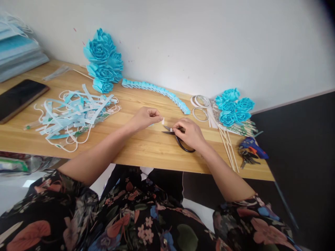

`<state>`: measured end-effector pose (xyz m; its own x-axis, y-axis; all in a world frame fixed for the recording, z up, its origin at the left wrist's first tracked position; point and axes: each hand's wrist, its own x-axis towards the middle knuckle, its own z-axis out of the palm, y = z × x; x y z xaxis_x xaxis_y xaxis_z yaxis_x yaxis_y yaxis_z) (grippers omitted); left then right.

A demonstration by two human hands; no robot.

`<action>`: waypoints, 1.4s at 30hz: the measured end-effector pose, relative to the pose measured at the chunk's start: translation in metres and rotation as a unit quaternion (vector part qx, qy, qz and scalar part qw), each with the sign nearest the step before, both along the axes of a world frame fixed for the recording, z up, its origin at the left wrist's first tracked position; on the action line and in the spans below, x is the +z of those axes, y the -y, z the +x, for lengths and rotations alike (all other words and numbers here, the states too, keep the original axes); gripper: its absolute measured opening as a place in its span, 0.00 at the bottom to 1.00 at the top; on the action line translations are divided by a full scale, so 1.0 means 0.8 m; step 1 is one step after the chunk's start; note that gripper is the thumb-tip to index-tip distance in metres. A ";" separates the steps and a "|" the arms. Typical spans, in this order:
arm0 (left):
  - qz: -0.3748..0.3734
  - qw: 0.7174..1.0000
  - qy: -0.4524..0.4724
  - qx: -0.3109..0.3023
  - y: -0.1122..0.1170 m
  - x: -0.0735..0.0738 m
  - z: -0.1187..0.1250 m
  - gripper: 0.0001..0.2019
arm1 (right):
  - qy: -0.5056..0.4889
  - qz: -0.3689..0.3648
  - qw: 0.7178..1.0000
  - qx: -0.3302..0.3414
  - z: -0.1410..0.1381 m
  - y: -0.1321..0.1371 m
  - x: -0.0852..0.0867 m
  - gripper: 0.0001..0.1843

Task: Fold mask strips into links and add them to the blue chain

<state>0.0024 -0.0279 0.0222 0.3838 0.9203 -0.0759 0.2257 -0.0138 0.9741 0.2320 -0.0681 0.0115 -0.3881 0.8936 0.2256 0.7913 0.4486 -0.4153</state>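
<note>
My left hand (pixel 147 118) pinches a small white strip (pixel 163 121) between thumb and forefinger. Close beside it, the fingers of my right hand (pixel 188 131) are closed on a tiny white piece (pixel 171 130). Black-handled scissors (pixel 184 148) are under my right hand, their blades slightly apart and pointing left. My palm and fingers hide part of the scissors, and I cannot tell whether any finger grips them. A pleated light-blue band (pixel 159 90) curves across the wooden table (pixel 146 150) behind my hands.
On the left are mask scraps and cords (pixel 75 115), a phone (pixel 22 97) and stacked masks (pixel 18 52). Blue flowers (pixel 103 62) stand by the wall, with more flowers (pixel 232 106) at right. Tape rolls (pixel 200 108), sticks (pixel 229 150), keys (pixel 248 158) and a blue glue gun (pixel 253 146) lie right.
</note>
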 end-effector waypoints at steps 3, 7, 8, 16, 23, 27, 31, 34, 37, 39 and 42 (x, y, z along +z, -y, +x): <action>0.000 1.000 0.002 0.004 0.001 0.001 0.001 0.10 | 0.049 0.054 0.997 -0.010 -0.001 0.005 0.001 0.06; 0.002 1.000 0.007 0.003 0.003 0.003 0.001 0.10 | 0.106 0.092 0.990 -0.004 -0.003 0.010 0.001 0.07; 0.001 1.000 0.008 0.003 0.003 0.004 0.001 0.11 | 0.109 0.088 0.990 0.004 -0.004 0.012 0.001 0.08; -0.015 1.000 0.001 0.017 0.005 0.009 0.003 0.10 | 0.086 0.018 0.995 0.047 0.001 0.012 -0.002 0.10; -0.007 1.000 0.028 0.007 0.000 -0.003 0.002 0.11 | 0.083 -0.001 0.995 0.054 0.000 0.011 0.003 0.10; -0.001 0.999 0.032 0.003 -0.002 -0.006 0.001 0.11 | 0.064 -0.013 0.996 0.053 -0.003 0.013 0.012 0.09; 0.004 1.000 0.023 -0.004 -0.001 -0.006 0.000 0.11 | -0.066 -0.052 0.996 -0.020 -0.011 0.011 0.023 0.09; 0.011 1.000 0.014 -0.011 0.000 -0.006 0.001 0.11 | -0.141 -0.083 0.986 -0.037 -0.024 0.005 0.027 0.09; 0.012 1.000 0.015 -0.020 -0.002 -0.008 0.001 0.10 | -0.178 -0.094 0.979 -0.008 -0.038 -0.003 0.027 0.08; 0.016 0.999 0.020 -0.030 -0.003 -0.010 0.001 0.10 | -0.203 -0.101 0.974 -0.001 -0.045 -0.008 0.026 0.07; 0.019 0.999 0.029 -0.042 -0.003 -0.013 0.001 0.10 | -0.234 -0.113 0.966 0.000 -0.049 -0.015 0.022 0.07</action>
<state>0.0033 -0.0254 0.0122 0.4621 0.8867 -0.0171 0.1654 -0.0673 0.9839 0.1926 -0.0559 0.0294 -0.2905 0.9408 0.1746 0.4932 0.3036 -0.8152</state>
